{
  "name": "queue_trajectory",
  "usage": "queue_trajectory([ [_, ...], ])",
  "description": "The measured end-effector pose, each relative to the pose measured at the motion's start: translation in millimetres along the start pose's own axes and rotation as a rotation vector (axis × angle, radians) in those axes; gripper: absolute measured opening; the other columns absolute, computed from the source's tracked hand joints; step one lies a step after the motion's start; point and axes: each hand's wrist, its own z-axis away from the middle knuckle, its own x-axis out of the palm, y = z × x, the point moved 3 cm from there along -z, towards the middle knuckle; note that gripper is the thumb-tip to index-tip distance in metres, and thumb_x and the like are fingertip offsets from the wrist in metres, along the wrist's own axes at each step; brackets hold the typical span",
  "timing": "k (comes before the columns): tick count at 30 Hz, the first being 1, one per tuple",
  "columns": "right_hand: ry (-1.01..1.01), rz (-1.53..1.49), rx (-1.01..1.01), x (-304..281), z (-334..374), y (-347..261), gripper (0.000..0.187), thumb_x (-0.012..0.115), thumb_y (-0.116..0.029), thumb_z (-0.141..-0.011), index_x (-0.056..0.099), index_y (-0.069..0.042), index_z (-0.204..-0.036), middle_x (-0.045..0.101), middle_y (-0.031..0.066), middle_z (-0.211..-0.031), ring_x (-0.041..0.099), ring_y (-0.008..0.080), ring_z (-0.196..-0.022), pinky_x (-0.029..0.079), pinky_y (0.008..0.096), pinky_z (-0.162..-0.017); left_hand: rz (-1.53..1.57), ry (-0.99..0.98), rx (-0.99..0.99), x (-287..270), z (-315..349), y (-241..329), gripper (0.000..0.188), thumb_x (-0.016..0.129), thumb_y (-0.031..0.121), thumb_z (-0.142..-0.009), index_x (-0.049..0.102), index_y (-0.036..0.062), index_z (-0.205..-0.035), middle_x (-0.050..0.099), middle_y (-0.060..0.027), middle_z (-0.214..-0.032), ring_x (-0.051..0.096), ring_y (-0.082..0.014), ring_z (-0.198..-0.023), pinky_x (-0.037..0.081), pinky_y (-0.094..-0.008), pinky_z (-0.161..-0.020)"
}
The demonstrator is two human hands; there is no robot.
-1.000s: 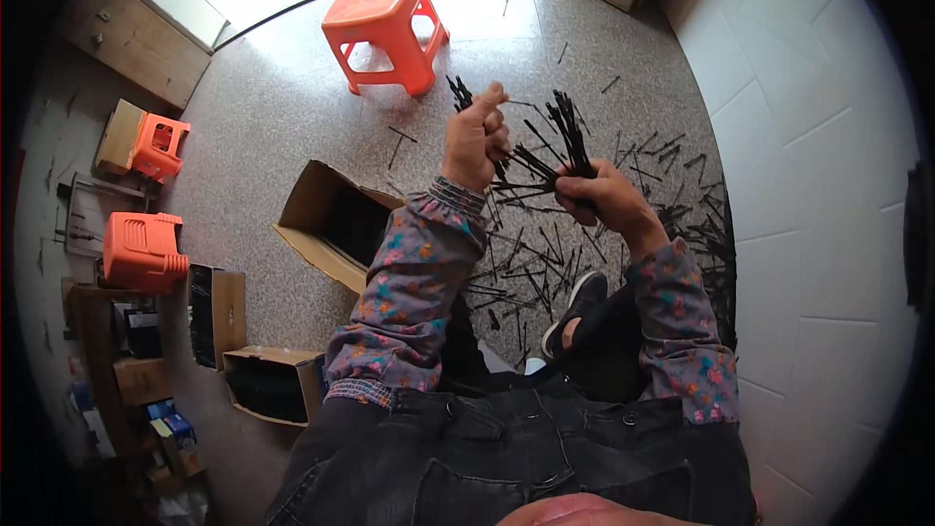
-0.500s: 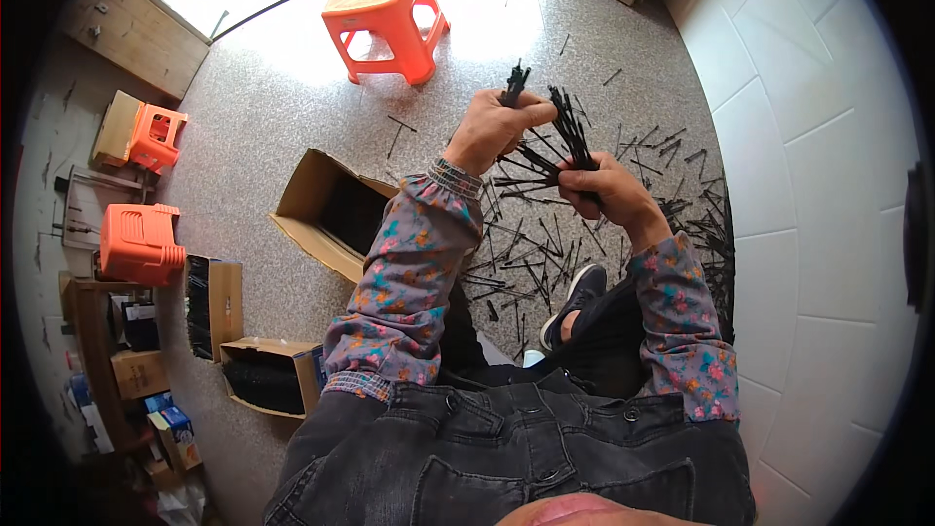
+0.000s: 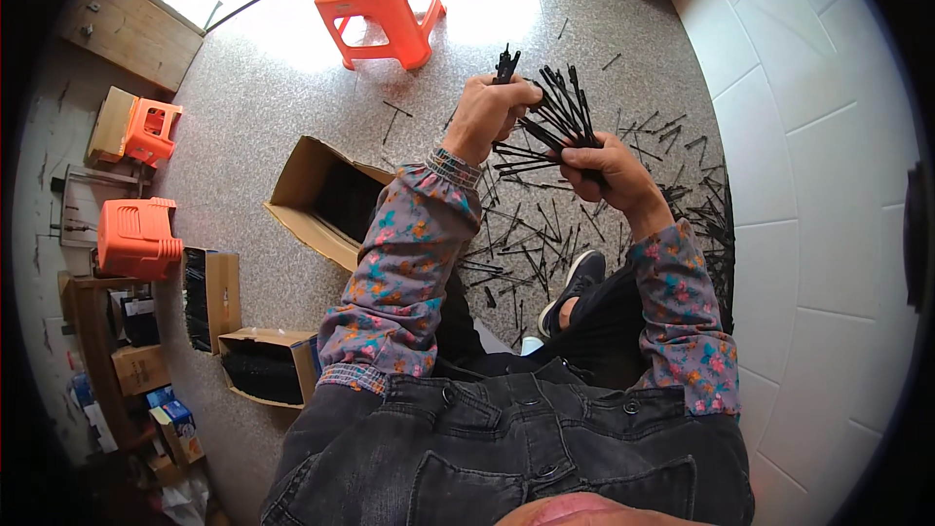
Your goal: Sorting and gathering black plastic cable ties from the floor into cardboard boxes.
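My left hand (image 3: 479, 119) is closed round a bundle of thin black sticks (image 3: 506, 66), whose ends poke out above the fist. Its thumb and forefinger reach the edge of a second, fanned-out bundle of black sticks (image 3: 567, 117). That fan is gripped at its base by my right hand (image 3: 616, 171), with the thumb pressed across it. The sticks look like slim plastic pieces with small knobbed ends; their exact kind I cannot make out. Both hands are held above the floor, close together. Many more loose black sticks (image 3: 536, 251) lie scattered below.
An open cardboard box (image 3: 302, 200) with a dark inside stands left of my left forearm. Another box (image 3: 261, 370) holding black contents sits nearer. An orange stool (image 3: 385, 5) stands ahead, stacked orange stools (image 3: 138, 239) at left. A white wall (image 3: 808, 185) bounds the right.
The fan in my right hand has spread wider at the top. My left hand has shifted slightly left relative to the fan, still holding its bundle. The whole view has moved a little.
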Motion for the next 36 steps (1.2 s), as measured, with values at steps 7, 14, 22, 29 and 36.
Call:
queue_trajectory([
  [7, 0.006, 0.016, 0.0, -2.2, -1.0, 2.1, 0.022, 0.059, -0.016, -0.084, 0.058, 0.002, -0.096, 0.051, 0.001, -0.059, 0.038, 0.0063, -0.038, 0.026, 0.0206, -0.034, -0.077, 0.001, 0.001, 2.0, 2.1, 0.3, 0.011, 0.057, 0.015, -0.076, 0.054, 0.0057, -0.072, 0.046, 0.0034, -0.059, 0.031, -0.0022, -0.039, 0.018, -0.0191, -0.035],
  [14, 0.024, 0.023, 0.011, -3.6, -0.4, 2.4, 0.024, 0.058, -0.017, -0.084, 0.058, 0.003, -0.098, 0.051, 0.0007, -0.059, 0.038, 0.0059, -0.038, 0.026, 0.0203, -0.034, 0.072, -0.136, -0.028, -2.4, 0.9, -2.1, 0.017, 0.054, 0.017, -0.076, 0.058, 0.0017, -0.083, 0.053, -0.0004, -0.067, 0.033, -0.0025, -0.041, 0.02, -0.0181, -0.035],
  [22, 0.016, -0.031, 0.012, -3.9, 0.7, 1.2, 0.024, 0.057, -0.018, -0.085, 0.059, 0.003, -0.098, 0.051, 0.0006, -0.059, 0.038, 0.0058, -0.038, 0.026, 0.0203, -0.034, 0.021, -0.138, 0.005, 1.5, -0.1, -4.1, 0.021, 0.057, 0.007, -0.07, 0.062, -0.0003, -0.089, 0.055, 0.0, -0.064, 0.034, -0.0023, -0.042, 0.021, -0.0184, -0.036],
  [29, 0.028, -0.008, -0.002, -2.5, -0.9, 2.0, 0.024, 0.057, -0.018, -0.085, 0.059, 0.002, -0.097, 0.05, 0.0001, -0.059, 0.038, 0.0055, -0.038, 0.027, 0.02, -0.034, -0.068, -0.102, -0.011, 2.2, 2.7, -3.5, 0.017, 0.065, 0.008, -0.07, 0.064, 0.0016, -0.086, 0.051, 0.0039, -0.058, 0.033, -0.002, -0.043, 0.02, -0.019, -0.037],
  [36, 0.068, 0.026, 0.007, -2.6, -1.4, 2.8, 0.025, 0.058, -0.02, -0.085, 0.059, 0.002, -0.097, 0.05, -0.0009, -0.059, 0.038, 0.0051, -0.039, 0.027, 0.0192, -0.035, -0.237, -0.047, -0.016, 4.0, -0.5, -8.6, 0.018, 0.067, 0.021, -0.079, 0.064, 0.0034, -0.085, 0.046, 0.006, -0.056, 0.03, -0.0008, -0.04, 0.017, -0.0191, -0.036],
])
